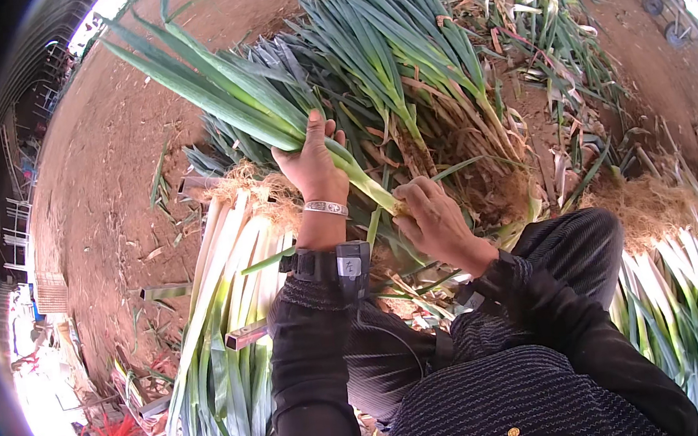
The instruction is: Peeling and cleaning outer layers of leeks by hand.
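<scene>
A long green onion slants across in front of me, its green leaves reaching to the upper left. My left hand is wrapped round its stalk, thumb on top. At the pale lower end, my right hand has its fingers curled in, pinching at the stalk's base; its fingertips are partly hidden. Just beyond both hands lies a heap of uncleaned green onions with brown outer leaves and soil-coloured roots.
To my left, a stack of white-stalked green onions rests on a metal-tube rack. Another stack stands right of my knee. Stripped leaves are piled at the far right on brown earth. A wheeled cart is farther off.
</scene>
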Demonstrator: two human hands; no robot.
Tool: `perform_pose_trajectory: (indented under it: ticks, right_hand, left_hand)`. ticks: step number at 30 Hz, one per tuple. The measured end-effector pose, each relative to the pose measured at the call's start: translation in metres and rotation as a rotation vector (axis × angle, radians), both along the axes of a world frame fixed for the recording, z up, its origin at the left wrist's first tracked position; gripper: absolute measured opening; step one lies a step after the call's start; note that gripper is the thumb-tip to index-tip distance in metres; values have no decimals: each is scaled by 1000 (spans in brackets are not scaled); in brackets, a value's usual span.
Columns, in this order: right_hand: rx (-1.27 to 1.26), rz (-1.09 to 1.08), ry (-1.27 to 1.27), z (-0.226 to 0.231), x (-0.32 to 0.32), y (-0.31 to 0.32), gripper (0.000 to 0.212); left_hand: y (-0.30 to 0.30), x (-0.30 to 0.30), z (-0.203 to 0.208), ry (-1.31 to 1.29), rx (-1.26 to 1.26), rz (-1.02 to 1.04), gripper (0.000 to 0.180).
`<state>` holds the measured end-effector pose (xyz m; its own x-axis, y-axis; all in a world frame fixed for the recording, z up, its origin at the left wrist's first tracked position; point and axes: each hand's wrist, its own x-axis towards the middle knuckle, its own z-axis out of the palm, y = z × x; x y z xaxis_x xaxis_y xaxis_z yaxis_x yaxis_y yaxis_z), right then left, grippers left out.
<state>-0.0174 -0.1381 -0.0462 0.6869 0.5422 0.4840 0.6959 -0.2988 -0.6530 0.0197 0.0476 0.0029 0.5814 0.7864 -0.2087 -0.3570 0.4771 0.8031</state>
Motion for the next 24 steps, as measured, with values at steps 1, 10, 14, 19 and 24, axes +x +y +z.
perform_pose_trajectory:
  ticks: [1, 10, 14, 19, 24]
  right_hand:
    - [-37, 29, -8, -6, 3, -3, 22]
    - [293, 410, 96, 18, 0, -15, 10]
    - [431, 432, 812, 19, -5, -18, 12]
    - [-56, 319, 275, -4, 6, -63, 15]
    - [-522, 221, 195, -49, 11, -114, 22]
  left_hand:
    - [0, 2, 0, -2, -1, -5, 49]
    - [33, 1, 9, -112, 256, 78, 44]
    - [37, -1, 8, -136, 338, 112, 42]
    - [49, -5, 22, -180, 451, 106, 36]
    - [59, -19, 40, -211, 480, 101, 37]
